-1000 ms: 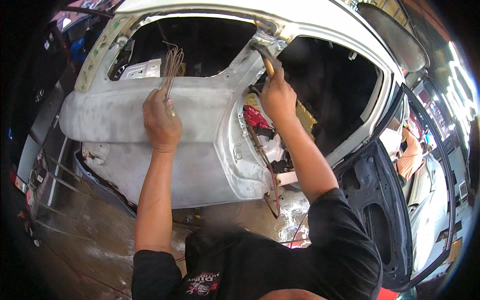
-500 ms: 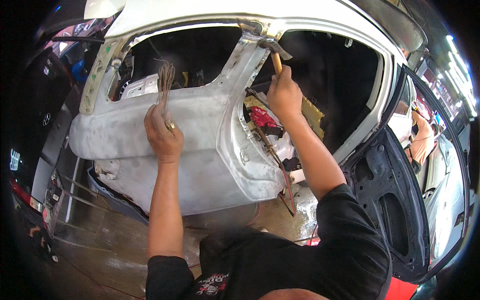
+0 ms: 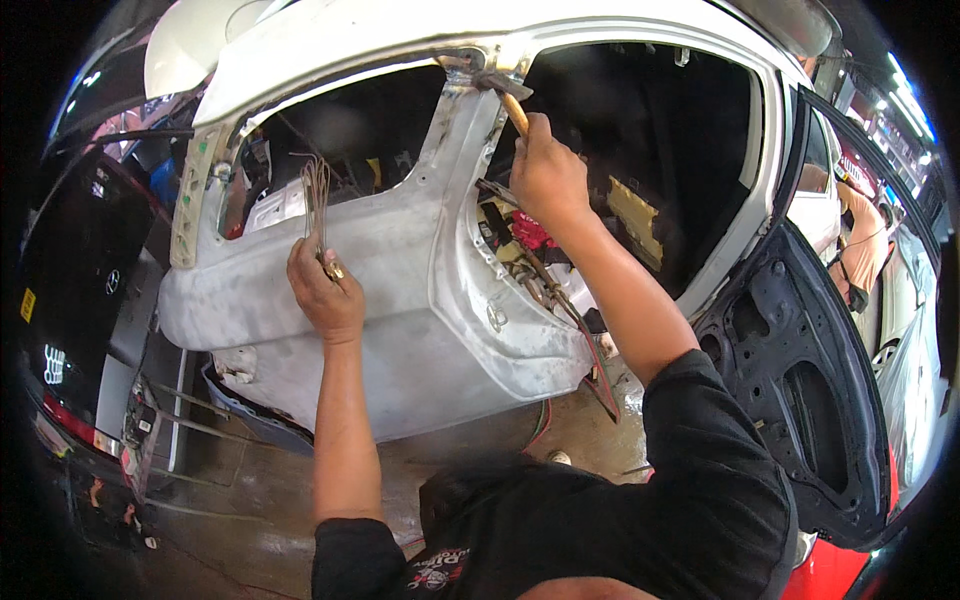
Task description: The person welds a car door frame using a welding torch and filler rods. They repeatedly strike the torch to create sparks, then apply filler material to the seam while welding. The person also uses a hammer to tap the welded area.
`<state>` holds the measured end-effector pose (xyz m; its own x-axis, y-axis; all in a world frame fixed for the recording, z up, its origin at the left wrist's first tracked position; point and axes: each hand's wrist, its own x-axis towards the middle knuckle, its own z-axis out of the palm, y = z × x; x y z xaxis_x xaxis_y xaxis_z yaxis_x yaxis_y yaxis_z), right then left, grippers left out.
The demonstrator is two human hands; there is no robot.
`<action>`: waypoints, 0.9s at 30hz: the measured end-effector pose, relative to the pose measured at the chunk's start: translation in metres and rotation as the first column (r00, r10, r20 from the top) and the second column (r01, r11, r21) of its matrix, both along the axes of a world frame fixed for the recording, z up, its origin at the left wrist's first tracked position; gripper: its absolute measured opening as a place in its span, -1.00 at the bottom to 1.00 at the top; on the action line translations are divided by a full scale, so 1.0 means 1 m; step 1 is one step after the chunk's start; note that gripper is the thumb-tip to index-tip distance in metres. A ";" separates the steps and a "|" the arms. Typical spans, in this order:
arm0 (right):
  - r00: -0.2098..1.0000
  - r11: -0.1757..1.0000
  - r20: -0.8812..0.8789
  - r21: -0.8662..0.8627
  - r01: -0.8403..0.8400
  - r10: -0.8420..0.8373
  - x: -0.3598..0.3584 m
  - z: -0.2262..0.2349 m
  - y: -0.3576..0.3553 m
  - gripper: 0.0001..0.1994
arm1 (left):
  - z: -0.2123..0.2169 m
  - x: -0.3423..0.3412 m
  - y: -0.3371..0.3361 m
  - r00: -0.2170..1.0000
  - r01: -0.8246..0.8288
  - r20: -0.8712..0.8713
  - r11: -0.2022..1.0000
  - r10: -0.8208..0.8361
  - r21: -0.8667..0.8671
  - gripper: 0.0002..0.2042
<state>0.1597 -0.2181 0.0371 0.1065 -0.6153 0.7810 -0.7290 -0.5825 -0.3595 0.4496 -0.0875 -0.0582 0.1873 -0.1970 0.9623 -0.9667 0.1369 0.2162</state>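
My right hand (image 3: pixel 550 178) is closed around the wooden handle of a hammer (image 3: pixel 514 110), whose dark head is at the top of the pillar (image 3: pixel 447 140) between two window openings. Whether the head touches the metal I cannot tell. A bundle of thin bent metal rods (image 3: pixel 316 195) stands upright out of my left hand (image 3: pixel 328 292), its fingers closed about the lower ends. That hand is in front of the bare, grey-white sanded side panel (image 3: pixel 390 350) of a car body. Scorched, shiny metal shows at the pillar's top joint (image 3: pixel 462 62).
A dark detached panel (image 3: pixel 795 390) stands at the right. Behind it is another person (image 3: pixel 862 240). A dark vehicle (image 3: pixel 85 290) is on the left. Hoses (image 3: pixel 602 380) hang from the door opening, near a red cloth (image 3: pixel 530 230). Thin bars (image 3: pixel 205 435) stick out low at left.
The view has shifted, so the car body sits differently in the picture. My right hand and the hammer have moved slightly closer to the pillar's top. Both hands keep their hold.
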 end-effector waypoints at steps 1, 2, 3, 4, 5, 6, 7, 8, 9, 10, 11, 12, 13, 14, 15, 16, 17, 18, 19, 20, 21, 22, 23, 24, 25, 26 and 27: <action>0.999 0.999 0.043 -0.051 -0.009 0.012 -0.002 0.002 0.006 -0.77 | 0.000 -0.001 -0.002 1.000 -0.003 0.004 1.000 0.003 -0.003 -0.71; 0.996 0.995 0.085 -0.102 -0.018 0.027 -0.003 0.003 0.008 -0.78 | 0.001 -0.001 -0.003 1.000 -0.006 0.008 1.000 0.006 -0.003 -0.72; 0.999 0.997 0.049 -0.071 -0.017 0.021 -0.003 0.002 0.003 -0.78 | 0.002 -0.001 -0.004 1.000 -0.011 0.012 1.000 0.011 -0.003 -0.72; 1.000 0.999 0.013 -0.033 -0.015 0.015 -0.003 0.002 -0.001 -0.78 | 0.001 -0.002 -0.004 1.000 -0.014 0.016 1.000 0.014 0.003 -0.72; 1.000 1.000 -0.023 0.005 -0.012 0.012 -0.004 0.001 -0.003 -0.79 | 0.000 -0.002 -0.004 1.000 -0.015 0.019 1.000 0.015 0.000 -0.72; 1.000 1.000 -0.018 0.002 -0.011 0.011 -0.004 -0.002 -0.003 -0.79 | -0.001 -0.002 -0.004 1.000 -0.015 0.023 1.000 0.015 -0.004 -0.72; 1.000 1.000 -0.014 -0.006 -0.013 0.013 -0.002 0.004 0.004 -0.79 | 0.000 -0.002 -0.005 1.000 -0.018 0.026 1.000 0.018 -0.012 -0.72; 1.000 1.000 -0.009 -0.014 -0.014 0.014 0.000 0.008 0.007 -0.78 | 0.002 -0.002 -0.004 1.000 -0.021 0.016 1.000 0.022 -0.004 -0.72; 0.999 1.000 -0.035 0.018 -0.017 0.018 0.004 0.008 0.003 -0.78 | 0.003 -0.003 -0.003 1.000 -0.024 0.007 1.000 0.024 0.004 -0.72; 0.998 0.998 -0.059 0.056 -0.014 0.017 0.006 0.007 -0.001 -0.77 | 0.004 -0.005 -0.001 1.000 -0.022 -0.001 1.000 0.022 0.017 -0.73; 0.996 0.996 -0.083 0.094 -0.009 0.017 0.006 0.006 -0.003 -0.76 | 0.003 -0.005 -0.002 1.000 -0.018 0.001 1.000 0.018 0.018 -0.73; 0.996 0.997 -0.092 0.079 -0.005 0.013 0.002 0.006 -0.004 -0.76 | 0.002 -0.005 -0.003 1.000 -0.013 0.003 1.000 0.013 0.018 -0.73; 0.996 0.997 -0.089 0.070 -0.011 0.017 0.002 0.010 0.001 -0.75 | 0.003 -0.001 -0.002 1.000 -0.016 0.017 1.000 0.016 0.024 -0.73; 0.995 0.998 -0.093 0.053 -0.013 0.018 -0.001 0.017 0.007 -0.74 | 0.003 0.001 -0.002 0.999 -0.018 0.030 1.000 0.018 0.016 -0.72; 1.000 0.997 -0.026 0.080 -0.002 0.004 -0.007 0.021 0.013 -0.73 | 0.004 0.002 -0.003 0.999 -0.019 0.044 1.000 0.018 0.007 -0.71; 0.997 0.999 0.076 0.027 -0.033 0.031 -0.022 0.012 0.013 -0.72 | 0.004 0.001 -0.003 0.998 -0.009 0.059 1.000 0.009 0.005 -0.71; 0.993 1.000 0.117 0.017 -0.016 0.014 -0.036 0.002 0.016 -0.70 | 0.002 0.000 -0.003 0.999 -0.006 0.052 1.000 0.006 -0.001 -0.70; 0.987 1.000 0.159 0.008 0.004 -0.005 -0.054 -0.009 0.022 -0.67 | 0.001 -0.002 -0.005 0.999 0.000 0.046 1.000 0.001 -0.007 -0.70; 0.983 0.997 0.167 0.042 0.068 -0.074 -0.077 -0.027 0.027 -0.65 | 0.002 -0.006 -0.004 0.999 0.002 0.048 1.000 -0.001 -0.012 -0.70; 0.974 0.987 0.172 0.086 0.133 -0.146 -0.104 -0.054 0.030 -0.62 | 0.003 -0.006 -0.003 1.000 0.011 0.030 1.000 -0.010 -0.012 -0.71; 0.965 0.978 0.177 0.115 0.177 -0.195 -0.133 -0.087 0.034 -0.62 | 0.001 -0.005 -0.004 1.000 0.028 0.008 1.000 -0.028 0.003 -0.72; 0.955 0.966 0.178 0.147 0.214 -0.238 -0.160 -0.124 0.039 -0.63 | -0.001 -0.003 -0.003 0.999 0.039 -0.015 0.999 -0.038 0.020 -0.72; 0.935 0.909 0.186 0.353 0.223 -0.302 -0.185 -0.158 0.048 -0.62 | -0.004 0.000 -0.003 1.000 0.024 0.005 1.000 -0.024 -0.003 -0.71; 0.913 0.814 0.180 0.537 0.220 -0.366 -0.211 -0.194 0.060 -0.60 | -0.007 0.002 -0.002 1.000 0.015 0.008 1.000 -0.015 0.002 -0.70; 0.916 0.758 0.089 0.596 0.265 -0.390 -0.245 -0.237 0.075 -0.59 | -0.010 0.001 -0.006 1.000 0.010 0.009 1.000 -0.010 0.000 -0.69; 0.918 0.704 0.005 0.644 0.300 -0.396 -0.276 -0.277 0.089 -0.58 | -0.009 -0.001 -0.010 1.000 -0.005 0.015 1.000 0.005 -0.009 -0.68; 0.922 0.585 -0.069 0.754 0.298 -0.381 -0.304 -0.305 0.102 -0.52 | -0.010 -0.002 -0.013 0.999 -0.018 0.041 1.000 0.018 -0.017 -0.64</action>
